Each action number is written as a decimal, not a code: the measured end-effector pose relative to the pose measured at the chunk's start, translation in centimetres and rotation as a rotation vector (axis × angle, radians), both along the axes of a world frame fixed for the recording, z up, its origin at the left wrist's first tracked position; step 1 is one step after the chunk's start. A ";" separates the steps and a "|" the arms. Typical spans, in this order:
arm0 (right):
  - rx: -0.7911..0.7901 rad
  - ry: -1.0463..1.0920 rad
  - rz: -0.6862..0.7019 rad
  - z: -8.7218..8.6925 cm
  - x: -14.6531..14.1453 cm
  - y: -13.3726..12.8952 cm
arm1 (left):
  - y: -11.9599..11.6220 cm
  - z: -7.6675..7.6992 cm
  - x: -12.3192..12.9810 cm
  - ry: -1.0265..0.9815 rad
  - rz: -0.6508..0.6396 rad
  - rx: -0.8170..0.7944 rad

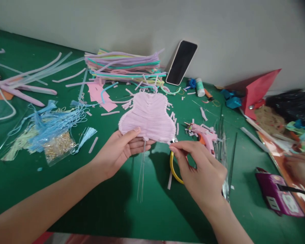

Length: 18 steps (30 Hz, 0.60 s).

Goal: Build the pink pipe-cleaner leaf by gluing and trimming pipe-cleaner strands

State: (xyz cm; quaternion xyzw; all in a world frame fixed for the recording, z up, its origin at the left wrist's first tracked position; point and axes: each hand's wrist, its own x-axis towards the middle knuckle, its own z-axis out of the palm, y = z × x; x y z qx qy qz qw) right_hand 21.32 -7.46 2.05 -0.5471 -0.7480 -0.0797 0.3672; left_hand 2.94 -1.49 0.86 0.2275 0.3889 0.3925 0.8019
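Observation:
A lilac fan-like piece made of pipe cleaners (148, 117), with a bumpy border and a waisted outline, is held up over the table. My left hand (119, 149) grips its lower left edge, thumb on the front and fingers behind. Thin metal wires (141, 176) hang down from its bottom middle. At the lower right corner of the piece, my right hand (198, 166) pinches a small lilac end between thumb and forefinger. Behind that hand lies a tool with a yellow handle (175, 171), partly hidden. A pink glue gun (205, 135) rests just beyond it.
Bundled pastel pipe cleaners (124, 64) lie at the back beside a leaning phone (182, 62). Blue tassels (51, 123) and a bag of gold beads (58, 147) are at left. Metal wires (221, 152) and a purple box (278, 193) are at right, near another person's hand (302, 169).

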 end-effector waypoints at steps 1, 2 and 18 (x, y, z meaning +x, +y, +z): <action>-0.012 0.016 -0.013 0.0 0.0 0.0 | 0.0 0.0 0.0 0.003 0.003 0.002; -0.021 0.029 -0.024 -0.1 0.0 0.0 | -0.1 -0.1 0.0 0.006 0.004 0.008; -0.162 -0.014 0.230 1.4 1.4 1.8 | -0.1 -0.3 -0.6 0.142 -0.140 0.133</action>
